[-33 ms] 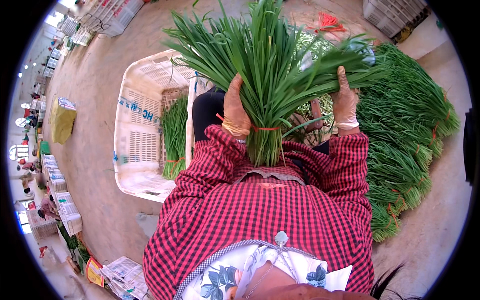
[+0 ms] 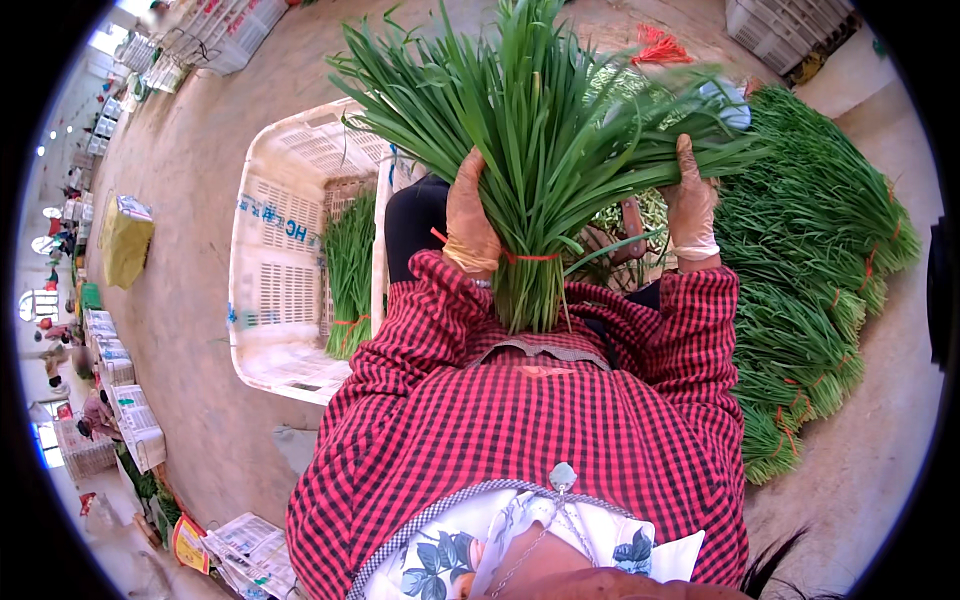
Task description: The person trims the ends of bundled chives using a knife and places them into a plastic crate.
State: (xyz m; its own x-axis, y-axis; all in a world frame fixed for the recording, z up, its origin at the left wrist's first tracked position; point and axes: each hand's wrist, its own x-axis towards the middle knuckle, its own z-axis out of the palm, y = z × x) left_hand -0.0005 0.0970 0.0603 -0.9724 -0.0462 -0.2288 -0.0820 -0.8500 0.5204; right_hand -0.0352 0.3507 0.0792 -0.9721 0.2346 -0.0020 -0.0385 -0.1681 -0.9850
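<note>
A big bunch of garlic chives (image 2: 535,170) stands upright before my chest, leaves fanned out, its pale stems bound low down by a red tie (image 2: 530,258). Against the bunch's left side rests my gloved left hand (image 2: 470,215), thumb up, its fingers hidden behind the leaves. My gloved right hand (image 2: 690,205) grips leaves that splay out to the right, thumb raised and fingers mostly hidden. On the left, a white plastic crate (image 2: 262,310) contains tied chives (image 2: 350,275). Many tied bunches (image 2: 800,230) are heaped on the floor at my right.
Red ties (image 2: 658,45) lie on the floor beyond the bunch. Loose plant scraps (image 2: 650,220) cover the floor behind it. Stacked crates (image 2: 785,35) stand at the far right, and more crates (image 2: 225,35) at the far left. A yellow sack (image 2: 127,240) sits on the left.
The leaf tips above my right hand have shifted a little, uncovering more of a pale blue thing behind them. Both hands stay in nearly the same place.
</note>
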